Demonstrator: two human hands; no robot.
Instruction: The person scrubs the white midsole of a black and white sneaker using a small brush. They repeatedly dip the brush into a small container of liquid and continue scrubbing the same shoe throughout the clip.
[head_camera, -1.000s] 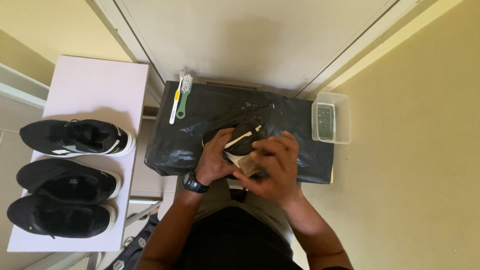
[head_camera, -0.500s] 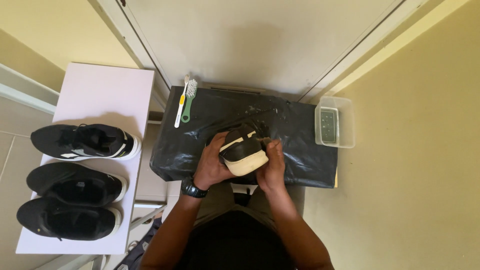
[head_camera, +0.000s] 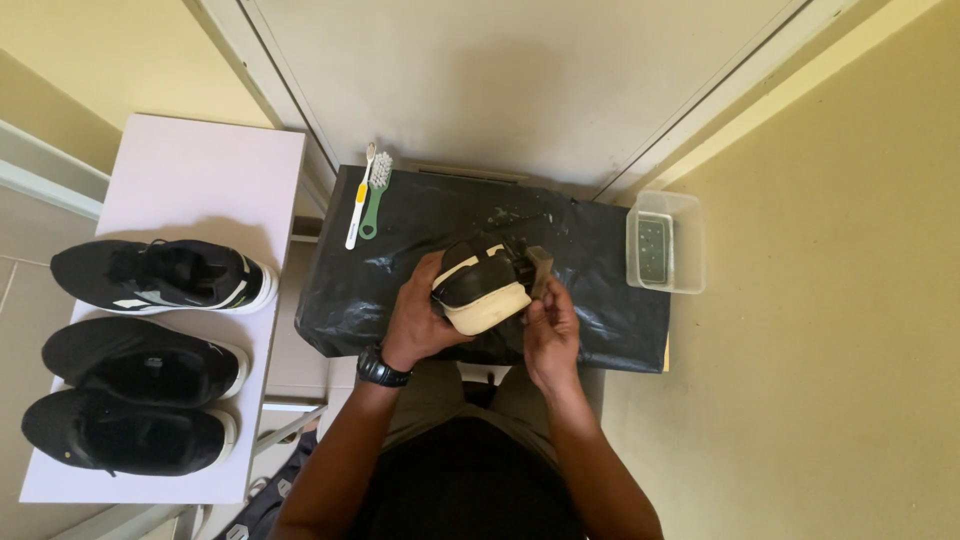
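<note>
While held over the desk (head_camera: 400, 290): shoe (head_camera: 480, 290), sole-up, clasped in left hand (head_camera: 420, 320), right hand (head_camera: 548, 325) pinching brush (head_camera: 535, 270); risk of slipping, wet plastic below, tub (head_camera: 665, 240) near.

Four black sneakers with white soles (head_camera: 165, 277), two long-handled brushes (head_camera: 368, 193), one clear plastic tub (head_camera: 666, 241), and maybe one small brown sponge (head_camera: 540, 267).

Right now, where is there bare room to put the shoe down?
The white board is bare above the top black shoe. The black sheet is free between the two brushes and the held shoe, and toward the clear tub. Crowded: the board's lower part with two more shoes.
</note>
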